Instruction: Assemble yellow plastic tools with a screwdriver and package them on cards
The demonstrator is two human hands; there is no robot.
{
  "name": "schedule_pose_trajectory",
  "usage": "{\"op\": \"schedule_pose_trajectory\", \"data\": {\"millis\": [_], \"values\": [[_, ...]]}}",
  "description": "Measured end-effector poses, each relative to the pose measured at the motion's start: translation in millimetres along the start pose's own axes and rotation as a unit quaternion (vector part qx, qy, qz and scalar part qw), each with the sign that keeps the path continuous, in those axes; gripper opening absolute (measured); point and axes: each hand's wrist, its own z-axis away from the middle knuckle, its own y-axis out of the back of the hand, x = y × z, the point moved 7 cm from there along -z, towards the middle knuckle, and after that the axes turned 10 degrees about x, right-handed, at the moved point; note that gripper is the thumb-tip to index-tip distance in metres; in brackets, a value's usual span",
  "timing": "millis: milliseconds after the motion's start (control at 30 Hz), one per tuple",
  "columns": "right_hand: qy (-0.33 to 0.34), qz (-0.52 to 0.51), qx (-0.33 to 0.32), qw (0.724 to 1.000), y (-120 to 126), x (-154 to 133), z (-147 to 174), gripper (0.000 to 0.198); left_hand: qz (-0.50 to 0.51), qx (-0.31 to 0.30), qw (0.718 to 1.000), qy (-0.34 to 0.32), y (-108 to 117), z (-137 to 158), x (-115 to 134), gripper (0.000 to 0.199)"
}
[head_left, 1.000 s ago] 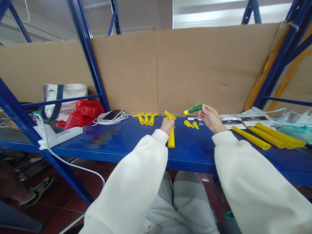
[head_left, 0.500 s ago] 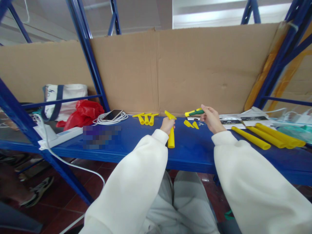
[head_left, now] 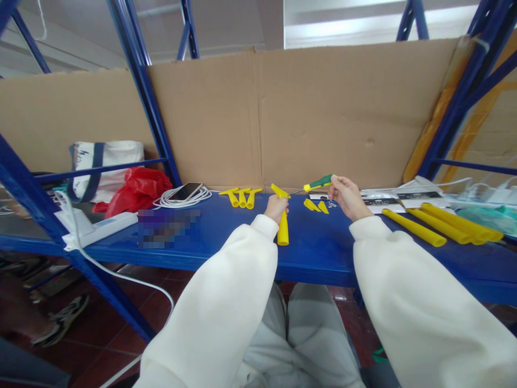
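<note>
My left hand (head_left: 277,208) is wrapped round a yellow plastic tube with a flat head (head_left: 283,233), its wider end pointing down toward me. In my right hand (head_left: 348,197), the fingers grip the end of a screwdriver (head_left: 319,184) with a green and yellow handle. The screwdriver lies nearly level, and its shaft reaches left to the head of the yellow piece beside my left hand. Under the screwdriver lie a few small flat yellow pieces (head_left: 311,205) and some tiny screws (head_left: 332,204). Left of my left hand, three T-shaped yellow pieces (head_left: 243,198) lie side by side.
Several yellow tubes (head_left: 416,228) lie at the right on the blue shelf (head_left: 226,231). A phone (head_left: 186,191) rests on a coiled white cable at the left, near a red bag (head_left: 137,188) and a white power strip (head_left: 100,228). Cardboard (head_left: 323,113) stands behind.
The screwdriver's handle end has risen slightly, and my right-hand fingers have shifted at its end. My left hand keeps the yellow piece in nearly the same place.
</note>
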Motion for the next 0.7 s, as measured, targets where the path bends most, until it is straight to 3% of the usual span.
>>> {"op": "schedule_pose_trajectory", "data": {"millis": [367, 700], "values": [[-0.027, -0.029, 0.02, 0.999, 1.4, 2.1, -0.7, 0.04, 0.01, 0.008, 1.0, -0.005, -0.2, 0.8, 1.1, 0.016], [-0.018, -0.027, -0.067, 0.997, -12.6, -4.6, 10.4, 0.036, 0.013, 0.025, 1.0, 0.001, 3.1, -4.0, -2.2, 0.02]]}}
